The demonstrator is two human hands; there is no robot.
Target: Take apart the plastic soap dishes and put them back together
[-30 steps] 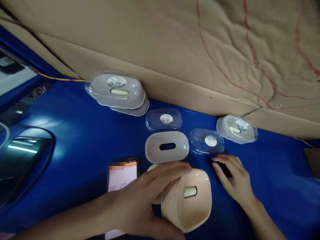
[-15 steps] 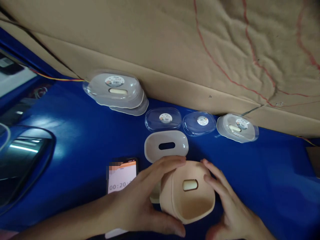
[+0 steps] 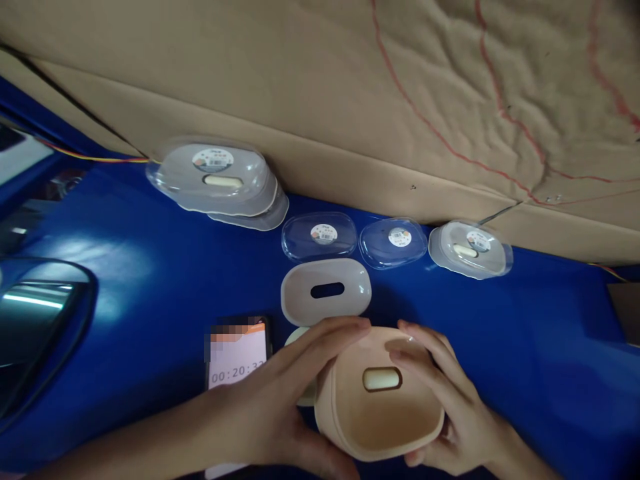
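Down at five o'clock, it's the left hand (image 3: 280,403) and the right hand (image 3: 463,410), both half-curled, gripping opposite sides of a peach, rounded, plastic-looking tub (image 3: 385,423), open mouth towards us! Nine o'clock from it, a dark-edged rectangular phone (image 3: 237,353) glows partly behind the left arm; at eleven lies a white, oval, slotted tray (image 3: 296,300), and beyond that a clear, oval plastic lid (image 3: 299,239), all on a glossy blue tabletop (image 3: 500,327).
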